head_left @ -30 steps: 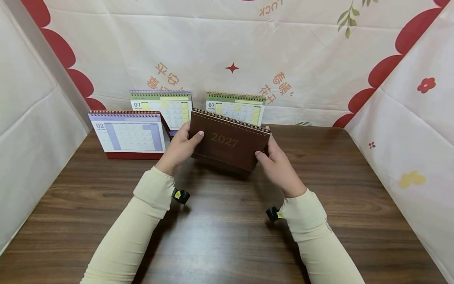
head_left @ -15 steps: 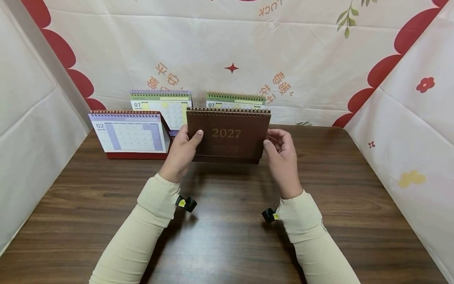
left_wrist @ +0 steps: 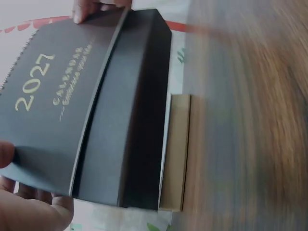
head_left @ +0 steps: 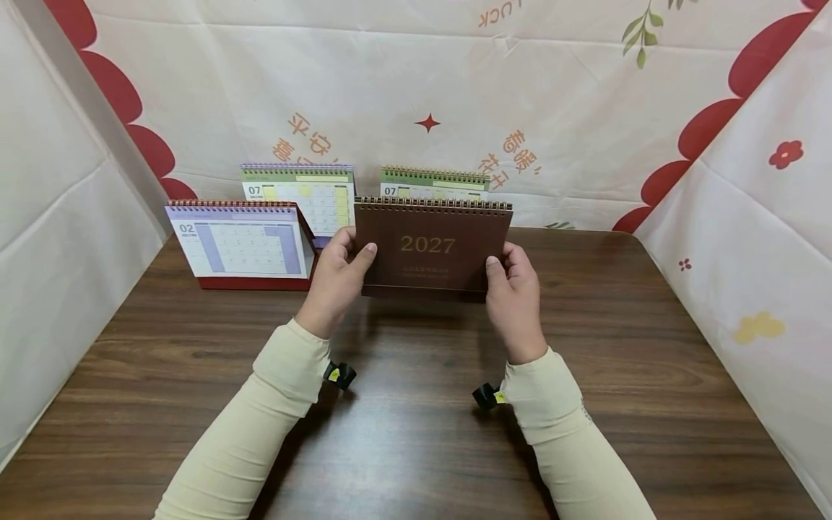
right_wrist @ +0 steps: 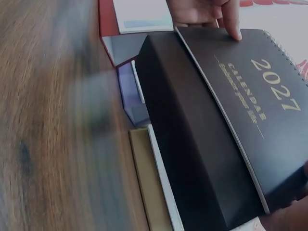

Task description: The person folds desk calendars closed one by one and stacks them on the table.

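Between both hands is a dark brown desk calendar (head_left: 427,249) with gold "2027" on its cover and a wire spiral along its top. My left hand (head_left: 331,285) grips its left edge, thumb on the cover and fingers behind. On the right edge, my right hand (head_left: 516,303) holds it the same way. Both wrist views show the underside of the brown calendar (left_wrist: 144,110) raised off the table. Behind it stands a green-topped calendar (head_left: 435,178), mostly hidden in the head view; its tan base (right_wrist: 150,178) shows in the right wrist view.
A red-based calendar (head_left: 247,245) open to "02" stands at the left, near my left hand. Behind it is a calendar with a green top and purple base (head_left: 299,191). The wooden table (head_left: 416,440) meets a printed cloth backdrop (head_left: 416,79) at the back.
The brown calendar has turned from a tilt to level, then shifted slightly right. My right hand loosened at its edge and has taken hold again lower down.
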A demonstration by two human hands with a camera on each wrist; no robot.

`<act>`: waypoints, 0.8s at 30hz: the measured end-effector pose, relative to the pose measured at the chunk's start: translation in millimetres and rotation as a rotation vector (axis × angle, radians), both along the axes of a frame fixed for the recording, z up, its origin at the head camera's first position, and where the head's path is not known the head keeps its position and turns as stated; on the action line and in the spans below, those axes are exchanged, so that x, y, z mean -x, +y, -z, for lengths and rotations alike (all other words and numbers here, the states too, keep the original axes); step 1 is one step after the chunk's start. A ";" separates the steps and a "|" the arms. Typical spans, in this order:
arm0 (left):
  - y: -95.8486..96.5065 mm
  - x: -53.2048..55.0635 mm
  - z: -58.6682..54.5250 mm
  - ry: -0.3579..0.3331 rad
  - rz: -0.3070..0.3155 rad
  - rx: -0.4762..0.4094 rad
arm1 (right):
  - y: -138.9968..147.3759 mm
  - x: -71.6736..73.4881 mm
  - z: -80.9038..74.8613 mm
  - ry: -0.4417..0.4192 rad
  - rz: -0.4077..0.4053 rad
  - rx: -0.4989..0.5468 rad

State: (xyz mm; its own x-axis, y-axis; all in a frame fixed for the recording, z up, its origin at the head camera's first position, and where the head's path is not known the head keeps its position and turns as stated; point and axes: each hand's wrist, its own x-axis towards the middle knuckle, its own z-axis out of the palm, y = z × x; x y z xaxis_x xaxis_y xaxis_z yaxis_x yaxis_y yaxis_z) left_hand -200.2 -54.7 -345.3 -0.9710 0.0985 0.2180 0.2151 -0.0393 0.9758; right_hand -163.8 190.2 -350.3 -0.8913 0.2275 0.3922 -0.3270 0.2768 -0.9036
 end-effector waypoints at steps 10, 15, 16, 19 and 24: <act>-15.8 5.7 0.3 0.092 -0.058 0.239 | -2.9 0.1 -1.2 0.052 -0.065 0.104; -22.8 7.3 0.5 0.041 0.146 0.203 | -4.2 -0.1 -2.6 0.062 -0.095 0.163; -23.6 7.0 0.6 0.037 0.176 0.201 | -4.3 -0.3 -3.2 0.065 -0.099 0.171; -25.0 5.5 0.5 0.049 0.221 0.214 | -4.9 -1.1 -5.3 0.074 -0.098 0.181; -22.9 4.9 2.1 0.087 0.172 0.228 | -5.0 -1.9 -8.4 0.080 -0.050 0.166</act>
State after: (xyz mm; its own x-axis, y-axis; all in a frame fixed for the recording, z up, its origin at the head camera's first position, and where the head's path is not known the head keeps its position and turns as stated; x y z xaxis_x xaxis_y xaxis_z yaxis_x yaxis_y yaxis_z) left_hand -205.1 -77.6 -347.4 -0.9143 0.3162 0.2531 0.3076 0.1357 0.9418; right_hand -162.0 185.1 -341.9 -0.8705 0.2512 0.4232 -0.4093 0.1080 -0.9060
